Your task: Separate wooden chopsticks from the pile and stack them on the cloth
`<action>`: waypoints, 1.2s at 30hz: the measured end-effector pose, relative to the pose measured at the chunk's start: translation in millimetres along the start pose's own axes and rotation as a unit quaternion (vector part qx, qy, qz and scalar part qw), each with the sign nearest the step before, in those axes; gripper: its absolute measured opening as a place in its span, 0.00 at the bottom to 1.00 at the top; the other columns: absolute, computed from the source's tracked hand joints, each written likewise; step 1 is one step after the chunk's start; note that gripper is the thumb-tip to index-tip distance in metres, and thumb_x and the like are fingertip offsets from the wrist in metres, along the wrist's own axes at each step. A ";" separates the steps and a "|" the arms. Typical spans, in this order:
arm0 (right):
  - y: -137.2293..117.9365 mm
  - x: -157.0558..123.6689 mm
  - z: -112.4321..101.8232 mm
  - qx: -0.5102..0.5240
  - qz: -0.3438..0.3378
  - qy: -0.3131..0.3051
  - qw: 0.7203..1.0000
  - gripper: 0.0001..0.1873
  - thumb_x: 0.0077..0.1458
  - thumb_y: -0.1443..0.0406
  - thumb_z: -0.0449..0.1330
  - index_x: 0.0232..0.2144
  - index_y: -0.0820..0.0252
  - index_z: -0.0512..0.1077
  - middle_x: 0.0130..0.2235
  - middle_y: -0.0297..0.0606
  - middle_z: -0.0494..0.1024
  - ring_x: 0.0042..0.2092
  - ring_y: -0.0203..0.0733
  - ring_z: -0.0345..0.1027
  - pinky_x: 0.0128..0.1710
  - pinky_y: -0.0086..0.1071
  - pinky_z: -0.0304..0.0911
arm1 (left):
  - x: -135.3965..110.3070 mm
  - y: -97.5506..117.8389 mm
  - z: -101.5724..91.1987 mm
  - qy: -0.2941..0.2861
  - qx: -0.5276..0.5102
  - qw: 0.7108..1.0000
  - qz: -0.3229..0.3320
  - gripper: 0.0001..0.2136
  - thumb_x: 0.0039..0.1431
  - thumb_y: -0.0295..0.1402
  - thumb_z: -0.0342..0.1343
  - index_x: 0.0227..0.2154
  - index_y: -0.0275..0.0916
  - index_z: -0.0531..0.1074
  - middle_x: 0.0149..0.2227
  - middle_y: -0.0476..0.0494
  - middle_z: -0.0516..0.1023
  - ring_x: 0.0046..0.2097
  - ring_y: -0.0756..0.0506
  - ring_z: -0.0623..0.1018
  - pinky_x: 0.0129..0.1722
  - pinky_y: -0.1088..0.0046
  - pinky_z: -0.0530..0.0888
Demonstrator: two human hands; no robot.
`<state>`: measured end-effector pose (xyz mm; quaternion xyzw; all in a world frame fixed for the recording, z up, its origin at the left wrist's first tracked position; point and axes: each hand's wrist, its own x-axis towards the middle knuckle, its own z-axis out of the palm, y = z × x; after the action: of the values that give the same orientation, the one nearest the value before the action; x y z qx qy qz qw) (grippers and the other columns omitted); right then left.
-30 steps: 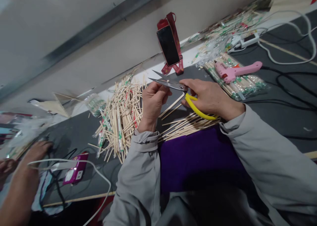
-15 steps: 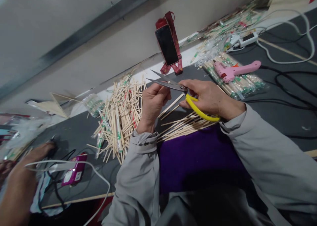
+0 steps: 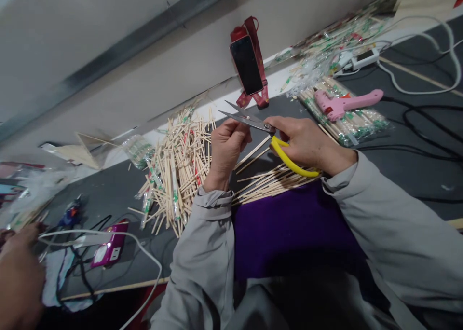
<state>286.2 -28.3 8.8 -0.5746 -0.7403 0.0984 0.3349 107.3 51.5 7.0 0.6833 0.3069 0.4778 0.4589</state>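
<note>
My right hand is closed round the yellow handles of a pair of scissors. Their blades point left and stand slightly apart, above the fingertips of my left hand. Those fingertips are pinched together by the lower blade. A small pale end, seemingly of a wooden stick, shows there; the rest is hidden by the fingers. Below my hands, several loose wooden chopsticks lie side by side along the edge of a purple cloth. Left of my left hand spreads a large heap of chopsticks, some still in wrappers.
A phone leans on a red bottle. To the right, a pink glue gun lies on wrapped chopsticks, its black cable trailing right. A magenta power socket with cables and another person's hand are at left.
The other person's hand has drawn back left, uncovering a dark blue tool on the table. My hands and the scissors hold nearly the same pose; the view has shifted slightly.
</note>
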 end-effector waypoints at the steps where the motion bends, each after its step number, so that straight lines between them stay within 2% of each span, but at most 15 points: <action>1: 0.1 -0.1 0.5 -0.001 0.002 -0.001 1.000 0.21 0.52 0.65 0.55 0.49 0.59 0.71 0.34 0.39 0.75 0.31 0.39 0.63 0.34 0.31 0.55 | 0.1 -0.6 0.1 -0.001 -0.002 1.000 0.002 0.15 0.56 0.40 0.60 0.20 0.37 0.69 0.17 0.52 0.69 0.15 0.57 0.59 0.14 0.80 0.55; 7: 2.9 0.3 4.6 0.004 0.010 0.010 1.000 0.20 0.52 0.65 0.55 0.49 0.58 0.70 0.37 0.39 0.76 0.32 0.39 0.64 0.35 0.31 0.56 | 1.9 -0.2 2.7 0.002 -0.018 1.000 0.007 0.10 0.55 0.37 0.61 0.24 0.38 0.70 0.20 0.52 0.72 0.17 0.57 0.63 0.16 0.81 0.59; 11: 4.8 0.2 4.7 0.008 0.023 -0.006 1.000 0.22 0.52 0.60 0.58 0.49 0.57 0.70 0.37 0.39 0.76 0.33 0.41 0.65 0.35 0.32 0.56 | 2.9 1.9 3.2 0.010 -0.019 1.000 -0.001 0.08 0.54 0.35 0.62 0.26 0.38 0.71 0.21 0.52 0.73 0.17 0.57 0.63 0.16 0.82 0.59; 15: 6.6 -0.2 2.0 0.004 0.019 -0.025 1.000 0.28 0.50 0.54 0.61 0.52 0.57 0.67 0.42 0.41 0.76 0.36 0.43 0.67 0.36 0.33 0.57 | 2.7 -0.7 2.3 0.005 -0.032 0.999 0.000 0.10 0.54 0.38 0.63 0.26 0.38 0.71 0.19 0.52 0.72 0.16 0.58 0.60 0.15 0.81 0.56; 20: 7.6 -1.4 -1.8 0.012 0.011 -0.041 0.999 0.29 0.50 0.53 0.61 0.53 0.56 0.66 0.46 0.42 0.75 0.38 0.43 0.67 0.38 0.33 0.58 | 1.1 -3.6 3.0 -0.016 -0.044 0.999 -0.015 0.12 0.52 0.42 0.64 0.30 0.38 0.74 0.18 0.53 0.71 0.15 0.57 0.59 0.14 0.81 0.54; 25: 7.5 -1.3 -1.6 0.035 0.000 -0.033 0.999 0.26 0.50 0.55 0.61 0.51 0.57 0.68 0.42 0.39 0.76 0.35 0.41 0.66 0.36 0.32 0.58 | -0.8 -2.8 5.0 -0.017 -0.042 0.999 -0.004 0.11 0.54 0.42 0.63 0.27 0.38 0.73 0.18 0.53 0.70 0.16 0.57 0.59 0.15 0.81 0.55; 31: 6.8 -0.3 -1.2 0.037 -0.016 -0.010 0.999 0.20 0.52 0.63 0.56 0.48 0.56 0.71 0.38 0.37 0.77 0.33 0.39 0.65 0.33 0.30 0.56 | -2.1 -2.8 7.3 0.006 -0.025 1.000 0.014 0.11 0.55 0.39 0.61 0.24 0.38 0.71 0.18 0.53 0.71 0.16 0.57 0.60 0.14 0.81 0.56; 36: 6.3 -1.3 -1.8 0.028 -0.003 -0.013 1.000 0.19 0.52 0.64 0.55 0.48 0.55 0.72 0.32 0.34 0.75 0.29 0.37 0.62 0.31 0.30 0.54 | -1.3 -4.1 6.7 0.008 -0.030 0.999 0.018 0.12 0.55 0.40 0.62 0.24 0.39 0.70 0.18 0.53 0.71 0.15 0.57 0.60 0.14 0.80 0.55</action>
<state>292.4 -27.9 6.3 -0.5616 -0.7430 0.1256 0.3416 113.2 49.8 2.0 0.6704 0.2841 0.5006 0.4682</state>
